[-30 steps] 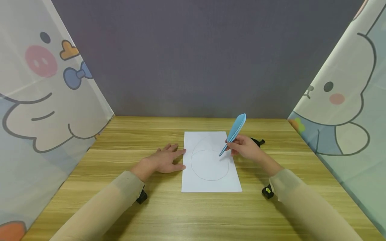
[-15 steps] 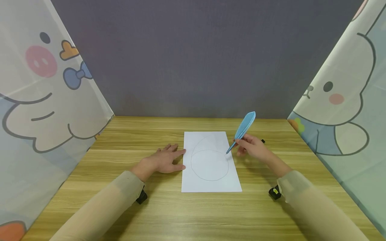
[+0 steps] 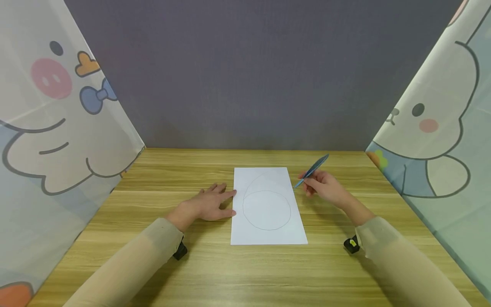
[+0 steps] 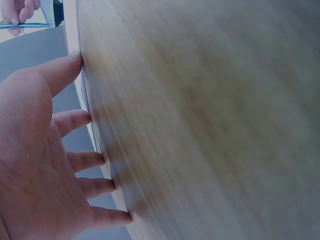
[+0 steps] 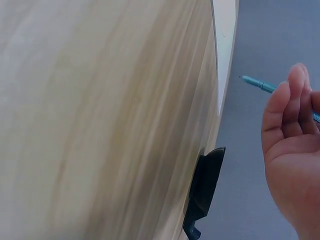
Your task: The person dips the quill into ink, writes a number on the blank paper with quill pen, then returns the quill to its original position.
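A white sheet of paper [image 3: 268, 204] lies in the middle of the wooden table [image 3: 153, 256], with a pencilled circle and an arc above it drawn on it. My left hand [image 3: 209, 205] rests flat on the table, fingertips [image 4: 82, 119] touching the paper's left edge. My right hand [image 3: 322, 185] hovers just right of the sheet and pinches a blue feather-shaped pen [image 3: 312, 169], tip [image 5: 250, 80] pointing toward the paper and lifted off it.
A small black object [image 5: 202, 192] lies on the table beyond my right hand. A grey wall stands behind the table, and cartoon-print curtains [image 3: 57, 128] close in both sides. Black wrist-camera mounts [image 3: 350, 244] sit under both sleeves.
My right hand has lifted the pen off the paper and drawn it away to the right, tilting it lower. The left hand and the paper have stayed put.
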Tool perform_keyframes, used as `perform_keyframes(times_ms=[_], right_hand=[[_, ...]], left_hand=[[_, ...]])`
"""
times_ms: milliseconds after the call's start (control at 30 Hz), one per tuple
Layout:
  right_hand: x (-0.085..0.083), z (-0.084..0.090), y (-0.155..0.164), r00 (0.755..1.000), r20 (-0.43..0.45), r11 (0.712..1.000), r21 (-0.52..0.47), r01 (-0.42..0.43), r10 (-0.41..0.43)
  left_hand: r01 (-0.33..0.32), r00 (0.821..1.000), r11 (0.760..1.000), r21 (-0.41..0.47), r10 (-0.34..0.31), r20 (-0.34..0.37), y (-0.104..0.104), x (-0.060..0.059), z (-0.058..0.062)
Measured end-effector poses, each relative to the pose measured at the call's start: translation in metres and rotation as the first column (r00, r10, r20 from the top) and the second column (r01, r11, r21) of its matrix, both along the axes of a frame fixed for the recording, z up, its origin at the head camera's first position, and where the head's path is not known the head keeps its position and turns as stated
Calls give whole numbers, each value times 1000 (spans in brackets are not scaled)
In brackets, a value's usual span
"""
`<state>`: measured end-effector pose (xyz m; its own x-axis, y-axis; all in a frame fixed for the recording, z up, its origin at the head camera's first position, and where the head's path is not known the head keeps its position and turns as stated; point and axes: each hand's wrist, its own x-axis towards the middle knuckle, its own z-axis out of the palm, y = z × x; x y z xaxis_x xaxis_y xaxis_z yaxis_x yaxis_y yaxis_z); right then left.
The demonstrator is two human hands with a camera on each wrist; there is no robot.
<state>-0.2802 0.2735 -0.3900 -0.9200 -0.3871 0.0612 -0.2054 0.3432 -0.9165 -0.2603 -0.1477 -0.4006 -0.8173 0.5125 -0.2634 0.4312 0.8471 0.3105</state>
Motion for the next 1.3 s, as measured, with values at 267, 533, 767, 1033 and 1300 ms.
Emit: perform_keyframes(times_ms=[267,533,767,1033,1300], right_hand=[[0,-4,10,984,-72,982,-87,-169,163],[2,-1,18,962,89,928,-298,-223,260],[11,2,28,997,1,991,-107,-81,82],[14,10,57,999,-39,999,43,-11,12],[17,14,84,999,-51,997,83,4,0]], left_hand=[[8,1000,1000,-5,-8,3,0,0,-2],[10,1000,1000,1,-10,0,1,-1,-1],[11,1000,1000,-5,-11,6,1,-2,-2],[11,1000,1000,-5,-11,14,2,-4,-1],[5,1000,1000,-9,-5,24,0,-3,1]])
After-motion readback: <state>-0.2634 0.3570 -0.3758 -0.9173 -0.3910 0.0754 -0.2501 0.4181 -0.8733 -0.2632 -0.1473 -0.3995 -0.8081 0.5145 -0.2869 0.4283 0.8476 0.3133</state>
